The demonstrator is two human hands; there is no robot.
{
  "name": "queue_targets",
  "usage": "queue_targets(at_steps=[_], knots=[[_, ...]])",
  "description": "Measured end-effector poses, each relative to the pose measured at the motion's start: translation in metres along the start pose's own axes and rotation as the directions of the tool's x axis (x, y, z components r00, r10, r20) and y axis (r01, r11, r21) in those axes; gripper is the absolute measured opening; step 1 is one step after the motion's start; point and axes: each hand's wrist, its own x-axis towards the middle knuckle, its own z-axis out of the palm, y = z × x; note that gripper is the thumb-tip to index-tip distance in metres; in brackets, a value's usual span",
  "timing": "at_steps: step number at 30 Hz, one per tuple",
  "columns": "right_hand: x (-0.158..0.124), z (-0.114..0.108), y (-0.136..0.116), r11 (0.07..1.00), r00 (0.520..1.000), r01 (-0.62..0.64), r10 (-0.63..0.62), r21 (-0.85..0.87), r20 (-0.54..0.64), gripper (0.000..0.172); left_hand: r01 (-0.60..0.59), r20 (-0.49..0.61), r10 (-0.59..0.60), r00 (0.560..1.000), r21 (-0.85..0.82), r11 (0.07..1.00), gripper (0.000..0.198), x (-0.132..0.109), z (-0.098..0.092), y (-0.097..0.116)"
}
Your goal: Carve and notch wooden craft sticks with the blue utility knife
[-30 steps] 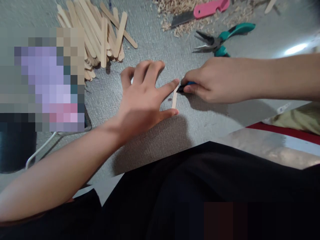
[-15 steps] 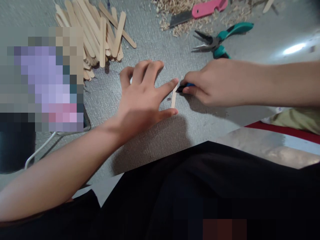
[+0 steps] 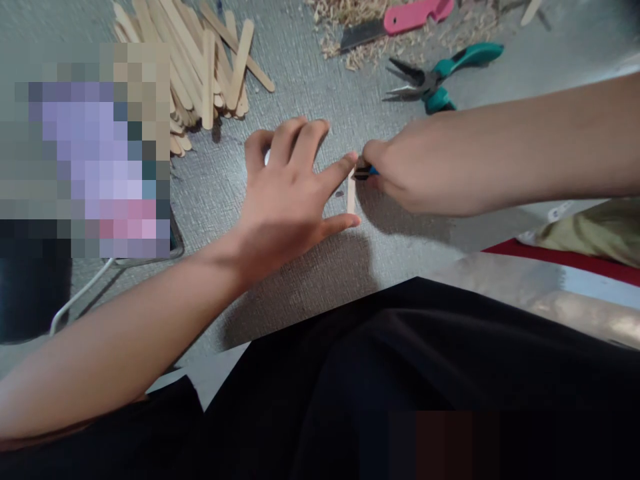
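Observation:
A short, pale wooden craft stick piece (image 3: pixel 351 193) lies on the grey textured surface, held between the index finger and thumb of my left hand (image 3: pixel 295 180). The index fingertip is at its far end and the thumb at its near end; the other fingers curl loosely away. In my right hand (image 3: pixel 400 173) is a small blue-and-black tool (image 3: pixel 364 173), gripped close to its dark tip. That tip meets the stick's right edge near the index finger. Most of the tool is hidden by the hand, so its kind is unclear.
A pile of craft sticks (image 3: pixel 208 80) lies at the back left. Behind my right hand rest teal-handled long-nose pliers (image 3: pixel 430 80) and a pink-handled knife (image 3: pixel 410 19) on wood shavings (image 3: pixel 360 59). A white cable (image 3: pixel 80 293) runs at left beside a blurred-out patch.
My right wrist and forearm have tilted, with the forearm now higher at the right edge. The tool has turned slightly against the stick. The left hand's hold is the same.

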Motion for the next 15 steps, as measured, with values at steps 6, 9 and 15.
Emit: queue_targets(at_steps=[6,9,15], knots=[[0.001,0.002,0.017,0.937,0.994,0.025,0.013,-0.349,0.105,0.034,-0.060,-0.067,0.061,0.996,0.023,0.998,0.051,-0.002,0.004,0.000],[0.000,0.003,0.024,0.966,0.994,0.080,-0.057,-0.247,0.098,0.033,-0.192,-0.046,0.197,0.979,0.094,0.977,0.038,-0.002,0.002,0.001],[-0.007,0.015,0.036,0.999,0.996,0.021,-0.019,-0.028,0.085,0.026,-0.356,0.094,0.351,0.932,0.054,0.933,0.047,0.005,-0.003,-0.006]])
